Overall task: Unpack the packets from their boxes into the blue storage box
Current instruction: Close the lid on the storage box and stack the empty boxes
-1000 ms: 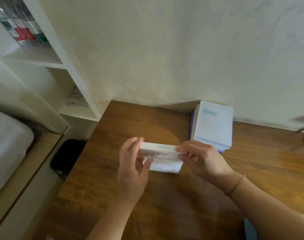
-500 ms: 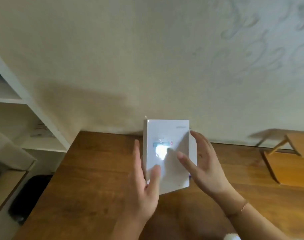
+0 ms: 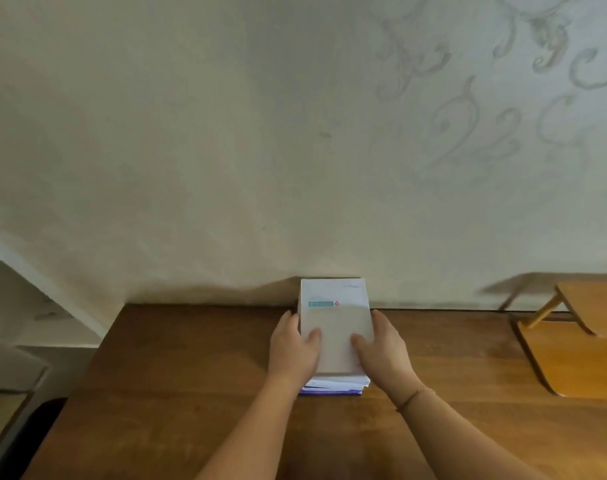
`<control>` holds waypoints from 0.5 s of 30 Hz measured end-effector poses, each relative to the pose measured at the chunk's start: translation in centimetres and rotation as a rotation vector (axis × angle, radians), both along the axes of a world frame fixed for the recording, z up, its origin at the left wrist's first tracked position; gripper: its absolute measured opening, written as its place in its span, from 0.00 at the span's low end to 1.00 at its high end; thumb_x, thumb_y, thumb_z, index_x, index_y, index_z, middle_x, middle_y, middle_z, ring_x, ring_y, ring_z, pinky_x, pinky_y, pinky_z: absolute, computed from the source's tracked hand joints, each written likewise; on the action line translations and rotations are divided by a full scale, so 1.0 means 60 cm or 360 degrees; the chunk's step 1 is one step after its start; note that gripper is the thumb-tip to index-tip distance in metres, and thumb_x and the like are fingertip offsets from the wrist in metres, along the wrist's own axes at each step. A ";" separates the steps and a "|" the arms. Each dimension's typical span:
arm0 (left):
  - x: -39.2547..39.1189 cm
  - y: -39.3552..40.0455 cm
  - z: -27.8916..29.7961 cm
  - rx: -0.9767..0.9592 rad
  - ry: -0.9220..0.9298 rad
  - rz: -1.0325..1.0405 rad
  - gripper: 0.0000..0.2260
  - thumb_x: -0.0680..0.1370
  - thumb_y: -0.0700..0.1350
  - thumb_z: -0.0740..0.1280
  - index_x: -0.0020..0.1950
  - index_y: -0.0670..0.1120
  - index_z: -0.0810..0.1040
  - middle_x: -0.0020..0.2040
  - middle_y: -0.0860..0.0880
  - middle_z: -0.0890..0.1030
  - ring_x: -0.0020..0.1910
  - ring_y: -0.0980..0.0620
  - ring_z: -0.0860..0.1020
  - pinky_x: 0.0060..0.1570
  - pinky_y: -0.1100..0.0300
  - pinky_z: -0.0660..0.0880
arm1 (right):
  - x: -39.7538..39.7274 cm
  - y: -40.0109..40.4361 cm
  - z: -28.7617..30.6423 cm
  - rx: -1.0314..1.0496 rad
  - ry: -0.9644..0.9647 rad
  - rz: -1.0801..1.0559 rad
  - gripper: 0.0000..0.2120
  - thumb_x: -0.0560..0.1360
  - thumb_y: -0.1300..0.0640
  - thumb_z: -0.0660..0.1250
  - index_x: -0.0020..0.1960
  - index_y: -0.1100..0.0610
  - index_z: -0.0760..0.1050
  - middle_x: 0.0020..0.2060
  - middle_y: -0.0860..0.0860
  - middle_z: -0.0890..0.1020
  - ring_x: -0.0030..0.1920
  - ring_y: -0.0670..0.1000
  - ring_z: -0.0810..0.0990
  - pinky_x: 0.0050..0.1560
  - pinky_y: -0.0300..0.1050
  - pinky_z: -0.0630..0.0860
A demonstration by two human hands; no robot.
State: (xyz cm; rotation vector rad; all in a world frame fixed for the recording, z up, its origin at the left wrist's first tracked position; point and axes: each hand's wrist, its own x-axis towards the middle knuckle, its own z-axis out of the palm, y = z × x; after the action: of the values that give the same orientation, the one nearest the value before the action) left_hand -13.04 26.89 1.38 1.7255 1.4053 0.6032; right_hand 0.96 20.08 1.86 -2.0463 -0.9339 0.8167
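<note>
Both hands clasp a white box on top of a stack at the far edge of the table.

The white box [image 3: 335, 323] lies flat as the top item of a stack of boxes [image 3: 335, 386], whose lower edges show white and purple at the near end; the stack stands on the wooden table [image 3: 177, 393], against the pale wall [image 3: 225, 150]. A teal label with a small red mark sits near the box's far end. The left hand [image 3: 293, 348] grips the box's left side, fingers along the edge and thumb pressed on the top face. The right hand [image 3: 383, 348] mirrors it on the right side, thumb on top; a thin bracelet [image 3: 411, 398] circles that wrist. To the far right stands a light wooden chair [image 3: 572, 358]. On the left, a white shelf unit [image 3: 35, 306] shows partly.
</note>
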 end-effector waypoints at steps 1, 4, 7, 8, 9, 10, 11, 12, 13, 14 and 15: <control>-0.003 -0.006 -0.008 -0.0028 -0.0043 0.0024 0.19 0.81 0.50 0.64 0.71 0.48 0.70 0.64 0.52 0.75 0.62 0.51 0.75 0.55 0.60 0.75 | 0.001 -0.002 -0.005 0.0014 0.0071 -0.0018 0.13 0.76 0.55 0.65 0.60 0.51 0.70 0.57 0.50 0.79 0.52 0.48 0.78 0.46 0.42 0.77; -0.019 -0.027 -0.026 -0.0212 -0.0285 0.0148 0.26 0.81 0.58 0.59 0.78 0.53 0.60 0.66 0.59 0.69 0.65 0.55 0.71 0.57 0.61 0.76 | -0.001 -0.005 -0.023 0.0007 0.0408 -0.0108 0.25 0.79 0.47 0.63 0.72 0.56 0.63 0.63 0.52 0.77 0.55 0.52 0.80 0.52 0.49 0.81; -0.028 -0.035 -0.044 -0.0438 -0.0505 0.0105 0.26 0.77 0.66 0.55 0.73 0.59 0.68 0.62 0.58 0.77 0.57 0.56 0.78 0.48 0.63 0.79 | -0.007 -0.003 -0.034 0.0033 0.0712 -0.0144 0.21 0.81 0.46 0.58 0.71 0.55 0.65 0.59 0.53 0.79 0.55 0.53 0.81 0.54 0.52 0.81; -0.029 -0.034 -0.051 -0.0501 -0.0568 0.0112 0.26 0.75 0.67 0.55 0.69 0.60 0.71 0.59 0.55 0.80 0.55 0.54 0.80 0.46 0.61 0.80 | -0.010 -0.001 -0.037 0.0046 0.0786 -0.0109 0.19 0.82 0.46 0.57 0.68 0.53 0.67 0.56 0.52 0.80 0.53 0.53 0.81 0.51 0.50 0.81; -0.027 -0.034 -0.056 -0.0540 -0.0631 0.0142 0.25 0.75 0.67 0.54 0.67 0.60 0.73 0.56 0.54 0.81 0.54 0.53 0.81 0.45 0.60 0.81 | -0.013 0.000 -0.038 0.0059 0.0817 -0.0079 0.16 0.82 0.46 0.56 0.67 0.51 0.68 0.54 0.51 0.80 0.52 0.52 0.82 0.47 0.46 0.81; -0.026 -0.034 -0.063 -0.0563 -0.0662 0.0177 0.24 0.75 0.67 0.54 0.65 0.59 0.75 0.55 0.53 0.82 0.53 0.52 0.82 0.45 0.60 0.81 | -0.016 0.001 -0.039 0.0072 0.0822 -0.0060 0.15 0.82 0.46 0.55 0.66 0.50 0.69 0.53 0.51 0.81 0.51 0.52 0.82 0.45 0.44 0.81; -0.025 -0.033 -0.066 -0.0568 -0.0669 0.0204 0.22 0.77 0.65 0.54 0.64 0.58 0.76 0.54 0.52 0.82 0.53 0.52 0.82 0.43 0.61 0.80 | -0.016 0.002 -0.041 0.0078 0.0812 -0.0054 0.15 0.82 0.47 0.55 0.65 0.51 0.69 0.53 0.51 0.81 0.51 0.52 0.82 0.44 0.43 0.80; -0.025 -0.031 -0.069 -0.0578 -0.0654 0.0219 0.20 0.79 0.64 0.54 0.64 0.58 0.76 0.54 0.52 0.82 0.52 0.52 0.82 0.42 0.62 0.79 | -0.016 0.004 -0.043 0.0081 0.0813 -0.0060 0.15 0.83 0.48 0.55 0.65 0.51 0.69 0.53 0.52 0.81 0.51 0.52 0.82 0.45 0.44 0.81; -0.024 -0.030 -0.069 -0.0590 -0.0622 0.0220 0.19 0.80 0.63 0.54 0.64 0.58 0.75 0.55 0.51 0.82 0.52 0.53 0.82 0.41 0.64 0.79 | -0.015 0.006 -0.043 0.0074 0.0820 -0.0059 0.15 0.83 0.48 0.55 0.66 0.52 0.69 0.53 0.52 0.81 0.51 0.53 0.82 0.47 0.45 0.81; -0.025 -0.028 -0.069 -0.0608 -0.0589 0.0215 0.19 0.81 0.62 0.53 0.65 0.58 0.75 0.55 0.51 0.82 0.52 0.53 0.81 0.40 0.64 0.78 | -0.014 0.006 -0.040 0.0065 0.0835 -0.0053 0.15 0.82 0.48 0.55 0.66 0.52 0.69 0.54 0.53 0.80 0.52 0.53 0.81 0.49 0.47 0.81; -0.026 -0.028 -0.066 -0.0628 -0.0565 0.0201 0.20 0.81 0.63 0.53 0.66 0.58 0.74 0.56 0.52 0.81 0.53 0.54 0.81 0.41 0.64 0.78 | -0.013 0.004 -0.034 0.0045 0.0866 -0.0044 0.16 0.82 0.47 0.55 0.67 0.52 0.69 0.55 0.53 0.80 0.53 0.53 0.81 0.52 0.50 0.81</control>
State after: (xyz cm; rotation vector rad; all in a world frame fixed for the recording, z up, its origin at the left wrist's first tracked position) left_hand -14.58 25.23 -2.60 1.1624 1.2820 0.6173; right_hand 0.19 20.34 -0.18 -1.6723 -0.6020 1.2522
